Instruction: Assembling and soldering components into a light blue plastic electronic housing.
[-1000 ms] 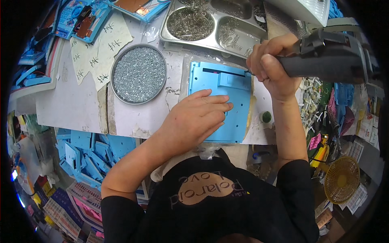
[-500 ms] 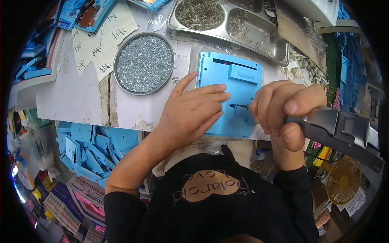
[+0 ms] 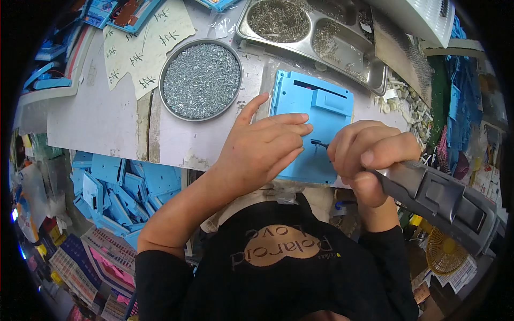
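A light blue plastic casing lies flat on the table with a slot along its far side, a raised block and several small holes. My left hand rests on its left part, fingers stretched out and pressing flat, holding nothing. Wrapped round a grey electric screwdriver, my right hand is closed at the casing's right side. The thin dark shaft of the screwdriver points left, its tip at a small dark recess in the middle of the casing. Whether a screw sits under the tip, I cannot tell.
A round metal dish full of small silvery screws stands left of the casing. Beyond lies a steel compartment tray with small metal parts. Small white pieces are heaped at the right. Below the table's left edge, blue plastic shells are piled.
The screwdriver's body has swung toward me and rolled in my right hand, its tip staying near the same recess. My left hand stays on the casing. The whole view has shifted slightly.
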